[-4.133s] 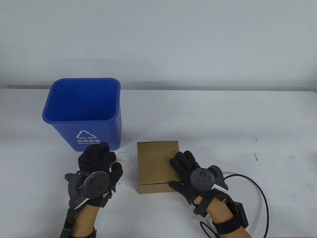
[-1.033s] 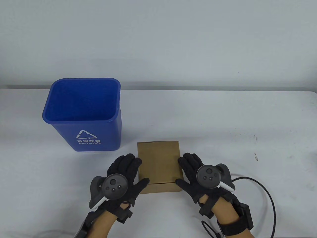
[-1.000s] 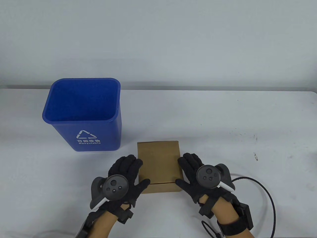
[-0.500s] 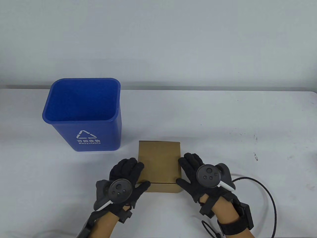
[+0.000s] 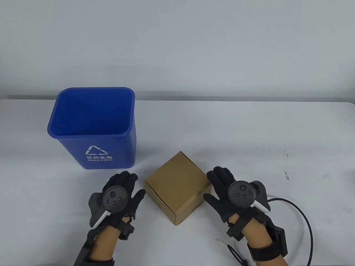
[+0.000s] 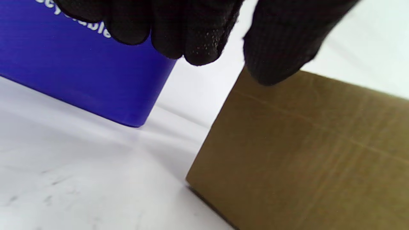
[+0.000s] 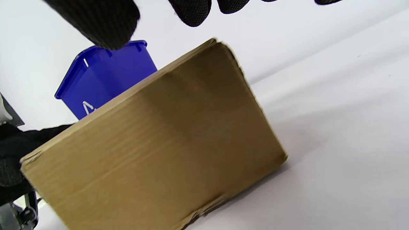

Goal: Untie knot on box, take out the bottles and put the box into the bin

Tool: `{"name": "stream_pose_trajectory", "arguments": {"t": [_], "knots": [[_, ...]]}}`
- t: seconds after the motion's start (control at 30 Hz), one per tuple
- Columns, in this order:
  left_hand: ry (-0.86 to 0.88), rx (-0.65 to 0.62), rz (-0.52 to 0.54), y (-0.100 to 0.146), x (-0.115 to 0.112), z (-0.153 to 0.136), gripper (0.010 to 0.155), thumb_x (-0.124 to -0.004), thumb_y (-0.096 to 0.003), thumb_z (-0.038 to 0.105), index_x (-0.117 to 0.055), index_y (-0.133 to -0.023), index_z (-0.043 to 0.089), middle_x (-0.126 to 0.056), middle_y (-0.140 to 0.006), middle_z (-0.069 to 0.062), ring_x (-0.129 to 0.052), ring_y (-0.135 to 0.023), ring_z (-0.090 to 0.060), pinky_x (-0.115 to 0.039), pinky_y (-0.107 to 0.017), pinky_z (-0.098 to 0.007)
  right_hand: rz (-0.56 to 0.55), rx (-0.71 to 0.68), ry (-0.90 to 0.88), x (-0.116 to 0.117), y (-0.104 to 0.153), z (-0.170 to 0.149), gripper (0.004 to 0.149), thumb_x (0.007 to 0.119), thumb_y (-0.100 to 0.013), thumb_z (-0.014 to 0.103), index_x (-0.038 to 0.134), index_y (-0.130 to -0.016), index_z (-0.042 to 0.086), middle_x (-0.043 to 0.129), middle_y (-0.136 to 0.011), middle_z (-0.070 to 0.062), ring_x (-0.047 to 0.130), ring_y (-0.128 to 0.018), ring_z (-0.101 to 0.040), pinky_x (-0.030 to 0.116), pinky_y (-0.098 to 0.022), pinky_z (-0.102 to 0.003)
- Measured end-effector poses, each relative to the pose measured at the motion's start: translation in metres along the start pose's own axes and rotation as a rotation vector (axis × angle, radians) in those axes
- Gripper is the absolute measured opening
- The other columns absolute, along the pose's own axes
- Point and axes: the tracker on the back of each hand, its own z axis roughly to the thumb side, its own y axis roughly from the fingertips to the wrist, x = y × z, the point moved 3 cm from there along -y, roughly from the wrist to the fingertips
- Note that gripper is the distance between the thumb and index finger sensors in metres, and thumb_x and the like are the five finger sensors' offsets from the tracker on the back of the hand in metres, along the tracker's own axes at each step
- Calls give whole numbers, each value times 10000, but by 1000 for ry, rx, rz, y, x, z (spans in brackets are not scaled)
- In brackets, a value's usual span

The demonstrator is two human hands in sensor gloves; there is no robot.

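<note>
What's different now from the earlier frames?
The cardboard box has been turned so a corner points at the camera. The left hand, which held string four seconds ago, moved to the box and now sits just off its left side; the right hand came off the lid to the right side. The blue recycling bin stayed put.

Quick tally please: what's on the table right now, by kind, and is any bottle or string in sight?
Cardboard box: 1, closed, turned at an angle
Blue recycling bin: 1, upright
Gloved hands: 2, left hand and right hand, one on each side of the box, fingers straight
Bottles: 0 visible
String: 0 visible
Total: 4
</note>
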Motion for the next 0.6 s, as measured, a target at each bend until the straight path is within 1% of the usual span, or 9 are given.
{"name": "stream_pose_trajectory", "arguments": {"t": [0.13,0.27,0.33,0.43,0.5,0.6], "knots": [[15,31,-37,-6,-9,-9,620,-811,-499,444,-711,-1036,149,-639,-1084,-146,-592,-992,-521,-504,-714,-691,-42,61,5,-5,0,-13,681,595,-529,407,390,-1074,53,255,-1110,-238,300,-970,-602,390,-622,-735],[49,35,-92,-11,-22,-13,563,-802,-506,418,-761,-1005,159,-707,-1052,-134,-663,-964,-506,-533,-708,-686,-57,143,25,-2,-3,-30,607,595,-522,323,478,-1049,43,389,-1092,-238,450,-956,-581,452,-618,-718],[68,28,-115,-12,-28,-11,536,-803,-507,411,-801,-977,154,-751,-1025,-135,-695,-943,-507,-544,-700,-689,-17,158,33,5,-6,-37,593,601,-519,308,496,-1044,53,436,-1083,-232,505,-946,-567,477,-616,-709],[17,9,-145,-13,-34,-4,503,-800,-507,426,-845,-937,170,-807,-989,-116,-727,-933,-492,-561,-699,-682,52,160,3,17,-11,-44,575,619,-517,290,520,-1042,75,504,-1068,-217,567,-931,-552,503,-613,-702],[19,0,-148,-13,-36,-1,478,-797,-507,436,-873,-906,184,-840,-963,-106,-744,-927,-485,-568,-698,-680,70,148,1,21,-13,-45,555,632,-516,277,557,-1035,97,549,-1059,-206,601,-924,-541,519,-611,-697],[32,-12,-160,-14,-38,1,485,-796,-507,438,-883,-903,171,-847,-961,-109,-750,-923,-488,-566,-697,-685,102,123,17,26,-16,-40,520,652,-512,251,618,-1017,129,604,-1047,-186,638,-917,-529,534,-612,-693]]}}
